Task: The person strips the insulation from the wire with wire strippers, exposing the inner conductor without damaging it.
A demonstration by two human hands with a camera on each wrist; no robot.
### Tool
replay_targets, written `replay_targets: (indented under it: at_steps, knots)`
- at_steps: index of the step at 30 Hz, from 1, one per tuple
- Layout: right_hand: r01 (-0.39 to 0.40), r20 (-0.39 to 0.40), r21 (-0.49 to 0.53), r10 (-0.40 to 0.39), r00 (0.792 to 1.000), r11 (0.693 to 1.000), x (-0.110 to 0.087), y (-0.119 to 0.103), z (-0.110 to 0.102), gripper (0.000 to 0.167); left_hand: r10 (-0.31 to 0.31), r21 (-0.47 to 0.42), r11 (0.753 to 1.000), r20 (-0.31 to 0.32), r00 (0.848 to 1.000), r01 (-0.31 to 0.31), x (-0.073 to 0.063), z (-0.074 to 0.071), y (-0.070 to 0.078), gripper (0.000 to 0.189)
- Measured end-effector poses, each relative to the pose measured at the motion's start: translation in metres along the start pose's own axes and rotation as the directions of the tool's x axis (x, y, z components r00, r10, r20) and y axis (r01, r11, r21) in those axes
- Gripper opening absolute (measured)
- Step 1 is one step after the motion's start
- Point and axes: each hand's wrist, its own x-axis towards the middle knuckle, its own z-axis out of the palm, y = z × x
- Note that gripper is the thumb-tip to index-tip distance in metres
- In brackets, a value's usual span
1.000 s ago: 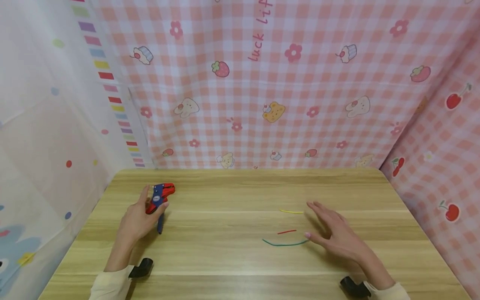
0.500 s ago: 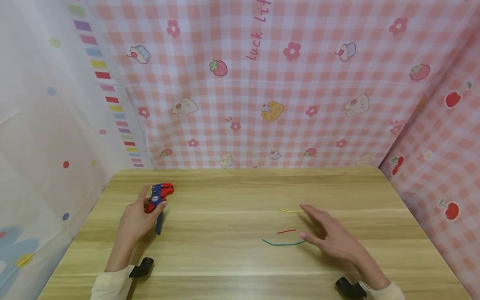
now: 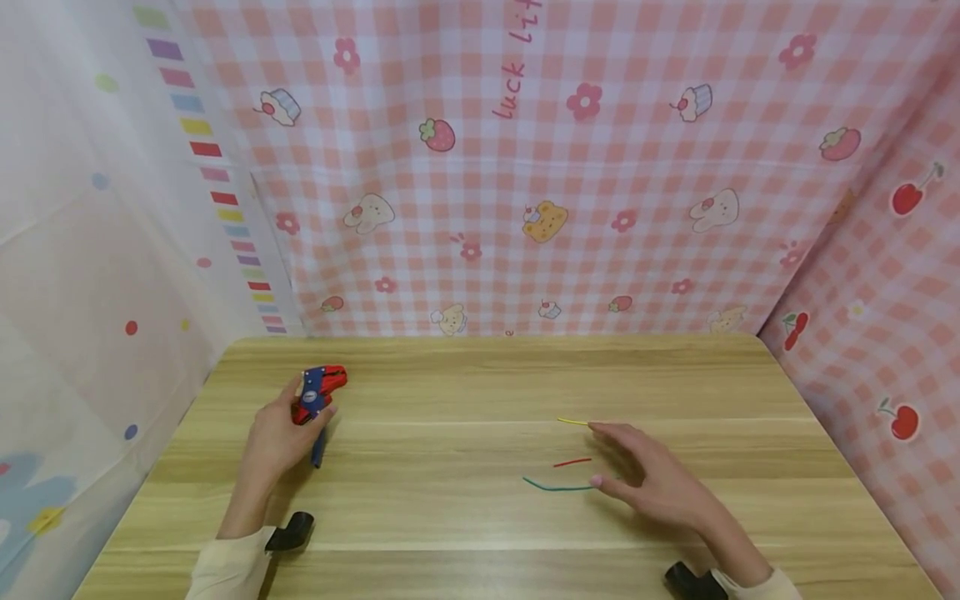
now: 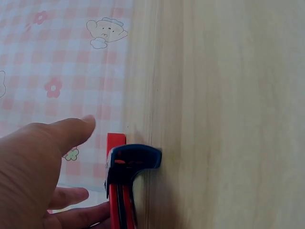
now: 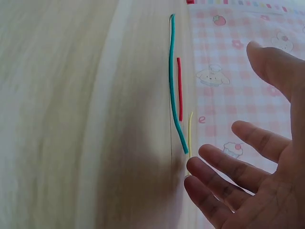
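Observation:
A red and blue wire stripper lies toward the back left of the table. My left hand is around it, fingers along its left side. In the left wrist view the raised thumb stands apart from the tool, and the other fingers are partly hidden behind it. Over on the right, my right hand hovers with spread, relaxed fingers, holding nothing. Close to its fingertips lie a yellow wire, a short red wire and a longer, curved green wire. From the head, the hand covers the right ends of the yellow and green ones.
The wood-grain table ends at the back against a pink checked cloth. More cloth hangs at both sides. A black wrist mount sits at the left sleeve, another mount at the right.
My right hand has moved left, its fingertips now over the right ends of the yellow and green wires. The left hand has barely shifted beside the wire stripper.

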Motion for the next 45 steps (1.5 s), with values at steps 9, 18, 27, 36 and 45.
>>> replay_targets:
  at_steps: [9,18,27,36,45]
  knots:
    - [0.066,-0.009,0.024,-0.066,0.998,0.998,0.004,-0.006,0.009,0.067,-0.019,0.039,0.999,0.016,1.0,0.018,0.003,0.003,0.001,0.092]
    - [0.103,-0.013,0.039,-0.102,0.995,0.994,0.008,-0.016,0.017,0.06,-0.082,0.05,0.995,0.026,0.996,0.081,0.007,0.011,-0.003,0.091]
    - [0.133,-0.03,0.054,-0.131,0.991,0.99,0.013,-0.023,0.029,0.043,-0.135,0.014,0.991,0.033,0.99,0.134,0.009,0.012,-0.004,0.09]
    - [0.142,0.035,0.1,-0.146,0.989,0.985,0.019,-0.028,0.042,0.02,-0.161,0.014,0.987,0.027,0.987,0.16,0.006,0.013,-0.001,0.088]
    - [0.081,0.066,0.043,-0.083,0.994,0.996,0.022,-0.036,0.047,0.017,-0.166,0.011,0.986,0.032,0.986,0.165,0.008,0.013,0.001,0.086]
